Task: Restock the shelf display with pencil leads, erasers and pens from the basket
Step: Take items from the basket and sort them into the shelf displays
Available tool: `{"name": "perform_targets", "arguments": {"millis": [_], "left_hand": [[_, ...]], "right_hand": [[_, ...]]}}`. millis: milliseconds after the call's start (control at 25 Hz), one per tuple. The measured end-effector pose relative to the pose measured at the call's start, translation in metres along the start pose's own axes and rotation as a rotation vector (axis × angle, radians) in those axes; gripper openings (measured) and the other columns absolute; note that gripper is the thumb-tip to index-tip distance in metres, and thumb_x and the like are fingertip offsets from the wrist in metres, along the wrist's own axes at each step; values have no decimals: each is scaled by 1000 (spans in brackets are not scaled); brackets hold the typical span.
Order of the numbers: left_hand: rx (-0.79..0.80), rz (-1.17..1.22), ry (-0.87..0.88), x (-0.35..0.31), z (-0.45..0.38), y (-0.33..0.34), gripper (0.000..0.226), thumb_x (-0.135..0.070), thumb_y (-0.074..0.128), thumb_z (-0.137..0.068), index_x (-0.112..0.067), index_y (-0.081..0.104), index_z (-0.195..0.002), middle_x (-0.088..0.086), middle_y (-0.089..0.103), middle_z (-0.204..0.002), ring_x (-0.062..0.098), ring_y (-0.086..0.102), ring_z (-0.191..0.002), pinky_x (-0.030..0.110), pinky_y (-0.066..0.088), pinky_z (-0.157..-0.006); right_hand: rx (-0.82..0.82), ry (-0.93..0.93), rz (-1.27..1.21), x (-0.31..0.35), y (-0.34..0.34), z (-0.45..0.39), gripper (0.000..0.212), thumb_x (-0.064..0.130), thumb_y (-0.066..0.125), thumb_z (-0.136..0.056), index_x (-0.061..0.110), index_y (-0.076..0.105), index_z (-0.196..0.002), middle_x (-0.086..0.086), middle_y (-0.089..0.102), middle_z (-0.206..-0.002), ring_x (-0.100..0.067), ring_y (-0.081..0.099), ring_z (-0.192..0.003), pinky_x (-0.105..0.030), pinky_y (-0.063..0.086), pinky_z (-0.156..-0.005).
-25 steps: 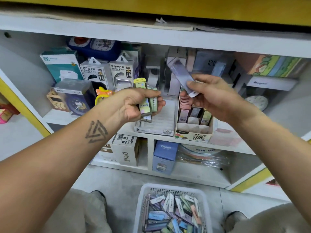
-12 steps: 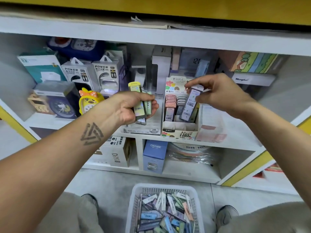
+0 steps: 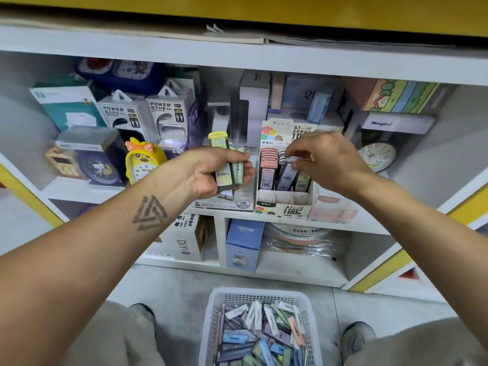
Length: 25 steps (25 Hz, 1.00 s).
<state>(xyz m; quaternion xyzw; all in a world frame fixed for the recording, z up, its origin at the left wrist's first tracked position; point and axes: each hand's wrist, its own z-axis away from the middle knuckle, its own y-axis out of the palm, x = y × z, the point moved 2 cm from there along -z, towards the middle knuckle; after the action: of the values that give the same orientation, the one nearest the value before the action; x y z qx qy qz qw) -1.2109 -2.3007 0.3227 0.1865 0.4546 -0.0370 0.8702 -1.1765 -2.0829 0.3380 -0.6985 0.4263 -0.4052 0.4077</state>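
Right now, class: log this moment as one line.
right hand: seating lead case in display box | left hand: holding spare cases | basket: stocked

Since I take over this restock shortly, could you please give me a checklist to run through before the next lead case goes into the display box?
1. Right hand pinches the grey lead case over the middle row: ok.
2. Case fully seated in the display box: not ok, it leans.
3. Left hand grips spare cases: ok.
4. Pink row upright: ok.
5. Basket on the floor holds more stock: ok.
6. Room behind the middle row: cannot tell.
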Motion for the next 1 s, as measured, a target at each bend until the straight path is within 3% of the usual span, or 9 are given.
{"name": "perform_targets", "arguments": {"millis": [120,240,400,520,640,720,800,920,1000], "left_hand": [[-2,3,-2,1,0,0,6,-1,63,-91,-2,60,-86,12,69,-65,20,70,-55,33,59,-57],[-1,9,-8,3,0,1,5,-1,63,-90,-3,60,-86,12,69,-66,21,70,-55,34,59,-58],[21,-27,-3,4,0,3,7,-3,63,-90,-2,61,-84,12,70,-67,21,70,-60,35,59,-67],[68,-25,-11,4,2,5,7,-2,62,-91,1,62,-85,15,71,-71,23,72,-61,38,59,-65],[118,-16,-28,4,6,8,8,-1,58,-92,5,62,-90,19,72,-75,25,73,-63,41,60,-64],[146,-8,-20,4,8,11,9,-1,57,-93,6,63,-95,23,72,-80,27,73,-66,42,61,-64],[180,-16,1,4,10,12,14,1,57,-93,5,64,-104,25,72,-89,28,74,-71,42,62,-67],[218,-26,3,5,11,11,24,3,56,-92,7,62,-115,27,69,-105,30,74,-79,44,61,-74],[243,-30,3,4,11,8,21,3,55,-92,7,65,-110,26,70,-107,33,73,-86,47,59,-79]], "right_hand": [[1,59,-90,1,2,-4,21,12,79,-83,23,73,-100,6,72,-91,-13,61,-82,-30,52,-78],[0,44,-74,3,8,-4,8,10,76,-85,16,71,-86,4,68,-81,-18,63,-79,-37,55,-74],[6,-40,220,5,20,3,9,5,68,-88,8,75,-85,-4,60,-98,-25,56,-95,-38,52,-69],[-3,-5,197,5,18,0,13,4,64,-88,9,76,-90,-3,58,-103,-25,57,-98,-34,48,-72],[-60,121,-107,12,12,-8,14,10,65,-90,15,77,-95,0,67,-96,-14,61,-87,-31,50,-79],[6,268,-528,23,12,-10,10,17,70,-91,17,76,-100,0,72,-88,-3,62,-74,-20,49,-69],[125,360,-825,35,17,-10,15,23,71,-92,15,75,-104,-8,75,-88,-6,64,-72,-16,46,-60],[167,412,-995,44,21,-13,15,17,72,-91,6,77,-100,-23,71,-86,-19,60,-71,-21,47,-56],[149,448,-1082,43,19,-16,12,9,72,-89,0,75,-97,-16,70,-77,-17,59,-64,-21,49,-55]]}}
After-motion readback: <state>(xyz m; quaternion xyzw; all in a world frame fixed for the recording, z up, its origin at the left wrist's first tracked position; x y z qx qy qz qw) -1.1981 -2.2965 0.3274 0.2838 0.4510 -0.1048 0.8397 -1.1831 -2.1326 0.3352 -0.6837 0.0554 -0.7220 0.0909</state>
